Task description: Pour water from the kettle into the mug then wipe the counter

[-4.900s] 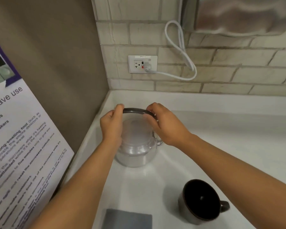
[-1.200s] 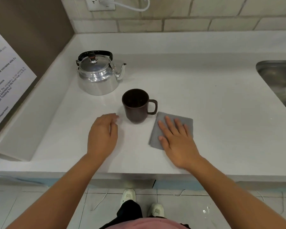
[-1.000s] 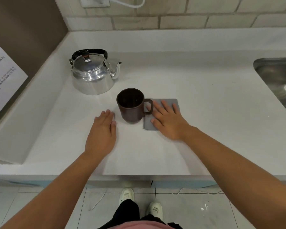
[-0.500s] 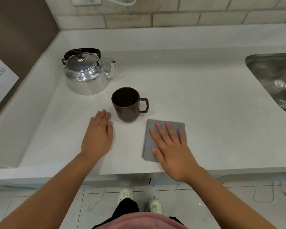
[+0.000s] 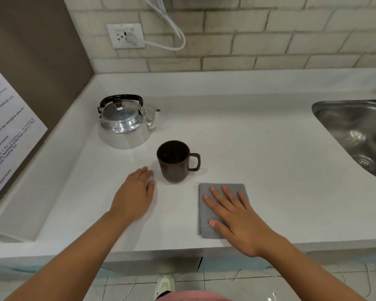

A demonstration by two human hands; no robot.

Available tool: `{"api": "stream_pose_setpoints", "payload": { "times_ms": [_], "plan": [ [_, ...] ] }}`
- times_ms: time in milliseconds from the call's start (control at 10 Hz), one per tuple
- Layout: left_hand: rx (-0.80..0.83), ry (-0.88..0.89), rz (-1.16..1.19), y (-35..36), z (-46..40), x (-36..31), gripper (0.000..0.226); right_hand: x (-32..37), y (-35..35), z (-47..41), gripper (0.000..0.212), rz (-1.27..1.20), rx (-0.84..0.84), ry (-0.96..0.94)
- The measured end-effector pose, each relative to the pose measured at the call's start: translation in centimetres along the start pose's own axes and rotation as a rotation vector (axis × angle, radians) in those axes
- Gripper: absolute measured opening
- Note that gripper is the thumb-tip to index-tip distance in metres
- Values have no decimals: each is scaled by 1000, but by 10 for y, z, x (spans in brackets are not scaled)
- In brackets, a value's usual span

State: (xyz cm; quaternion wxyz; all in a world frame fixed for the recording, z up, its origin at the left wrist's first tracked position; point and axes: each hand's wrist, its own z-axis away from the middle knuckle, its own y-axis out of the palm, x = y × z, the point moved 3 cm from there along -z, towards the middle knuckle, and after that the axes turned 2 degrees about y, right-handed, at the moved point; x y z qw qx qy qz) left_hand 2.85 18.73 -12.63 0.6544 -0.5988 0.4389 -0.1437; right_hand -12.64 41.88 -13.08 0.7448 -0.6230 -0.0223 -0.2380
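A shiny metal kettle [image 5: 124, 124] with a black handle stands at the back left of the white counter [image 5: 258, 148], spout to the right. In front of it is a dark brown mug [image 5: 174, 170], upright, its handle to the right. My left hand [image 5: 135, 196] lies flat on the counter just left of the mug, fingertips close to its base, holding nothing. A folded grey cloth [image 5: 202, 210] lies right of the mug near the front edge. My right hand [image 5: 234, 216] presses flat on the cloth with fingers spread.
A steel sink [image 5: 356, 131] is set into the counter at the right. On the tiled back wall a white cable [image 5: 172, 25] loops from an outlet [image 5: 126, 35]. A printed poster [image 5: 4, 137] leans on the brown left wall.
My right hand slid the cloth from beside the mug's handle back toward the front edge, where it now rests. The left hand, mug and kettle stayed put. The view tilted upward.
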Motion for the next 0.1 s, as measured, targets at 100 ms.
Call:
{"api": "stream_pose_setpoints", "payload": {
  "times_ms": [100],
  "plan": [
    [122, 3, 31, -26, -21, 0, 30, 3, -35, -3, 58, -87, -62, 47]
  ]
}}
